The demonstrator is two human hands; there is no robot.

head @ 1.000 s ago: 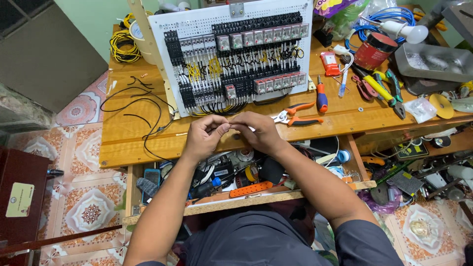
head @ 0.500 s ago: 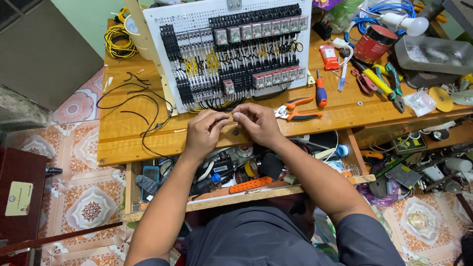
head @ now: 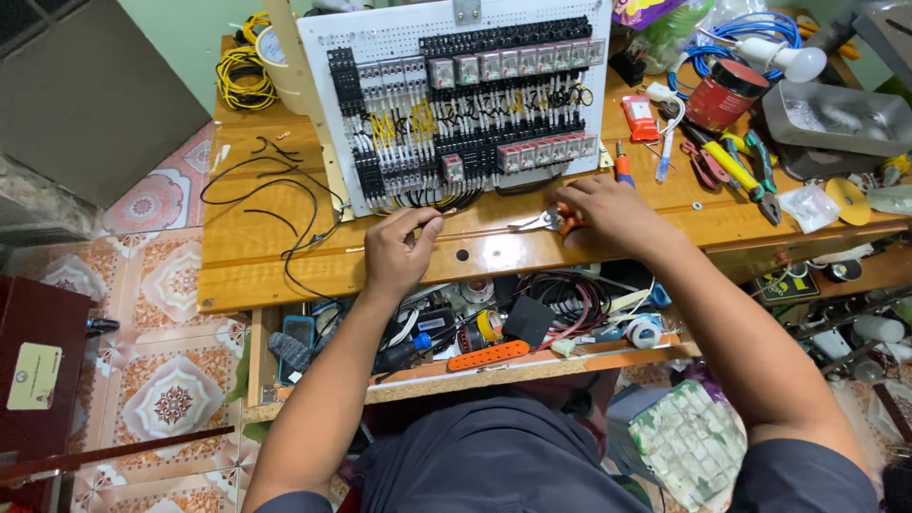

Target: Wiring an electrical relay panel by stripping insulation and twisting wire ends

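Left hand (head: 404,249) pinches a thin black wire (head: 446,211) at the control panel's (head: 456,95) lower edge. Right hand (head: 608,214) closed over orange-handled pliers (head: 543,221) on bare worktop (head: 275,256) strip near the front edge

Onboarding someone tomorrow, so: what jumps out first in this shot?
The white perforated panel packed with black terminal blocks and relays, propped upright at the back of the wooden bench, dominates. In front of it the left hand pinches a thin wire end, while the right hand lies on orange-handled pliers. Loose black wires sprawl at the bench's left, and hand tools clutter the right.
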